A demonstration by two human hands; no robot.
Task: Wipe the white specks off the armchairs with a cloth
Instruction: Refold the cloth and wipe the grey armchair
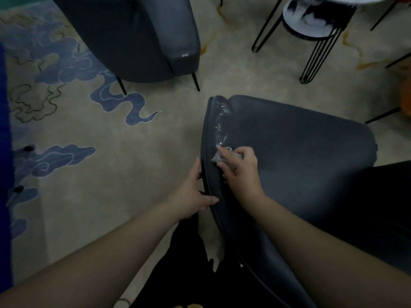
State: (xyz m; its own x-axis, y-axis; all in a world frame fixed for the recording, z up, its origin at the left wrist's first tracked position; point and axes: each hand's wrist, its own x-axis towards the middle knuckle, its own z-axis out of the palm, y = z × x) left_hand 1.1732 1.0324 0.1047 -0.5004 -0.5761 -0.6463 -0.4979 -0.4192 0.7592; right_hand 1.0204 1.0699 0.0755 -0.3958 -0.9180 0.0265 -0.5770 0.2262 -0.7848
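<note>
Grip state, right hand (241,168): the fingers are curled round a small crumpled grey cloth (223,156), which is pressed against the left arm of the near armchair (295,156). The cloth is located at the lower end of a streak of white specks (221,123) that is spread along the inner edge of that arm, up to its front corner. The index finger is extended over the cloth toward the specks.

Grip state, left hand (194,194): the outer edge of the same chair arm is clasped, with the thumb laid over the top of the rim and the other fingers placed against the outer side. The two hands are positioned just beside each other, separated by the arm rim.

The near armchair is upholstered in dark, smooth material and is seen from above. A second dark armchair (142,38) is located well apart at the top of the view, carried on thin black legs. Both chairs are set on a beige carpet (160,138) patterned with blue cloud shapes. A small round table (311,30) with black wire legs is placed at the upper right. Dark clothing is visible between the forearms at the lower edge.
</note>
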